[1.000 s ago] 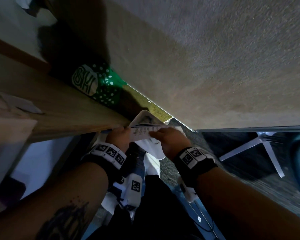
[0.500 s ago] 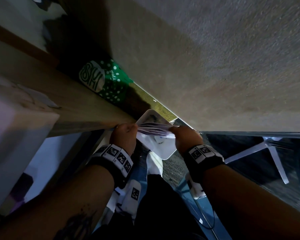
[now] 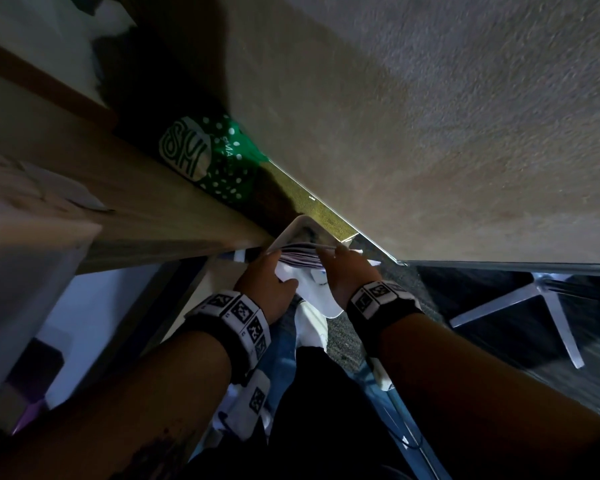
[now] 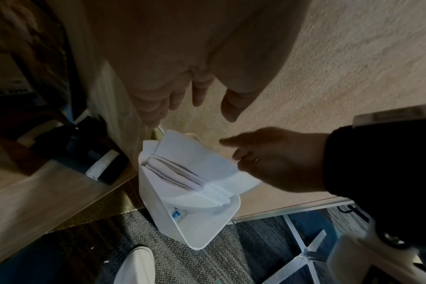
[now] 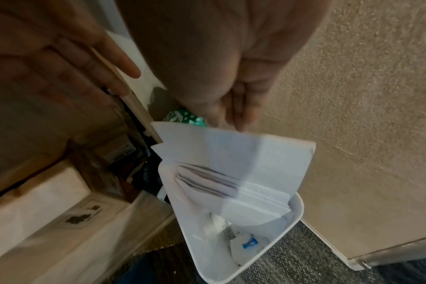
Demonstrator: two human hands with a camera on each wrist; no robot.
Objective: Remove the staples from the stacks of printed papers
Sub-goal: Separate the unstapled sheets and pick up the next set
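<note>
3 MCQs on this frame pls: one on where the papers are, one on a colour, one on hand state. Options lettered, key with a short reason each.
1. Where is the stack of papers?
A. Flat on the desk
B. In the mouth of the bin
C. On the carpet

2. What colour is the bin?
A. White
B. Black
C. Green

3. How is the left hand?
A. Gripping the papers
B. Fist, holding nothing
C. Open above the papers, off them

Key:
1 B, both wrist views show the fanned sheets standing in the bin's opening, with scraps below them.
2 A, its walls and rim are white in all views.
3 C, the left wrist view shows its fingers spread with a gap to the sheets; only the right hand meets the papers, at their edge.
</note>
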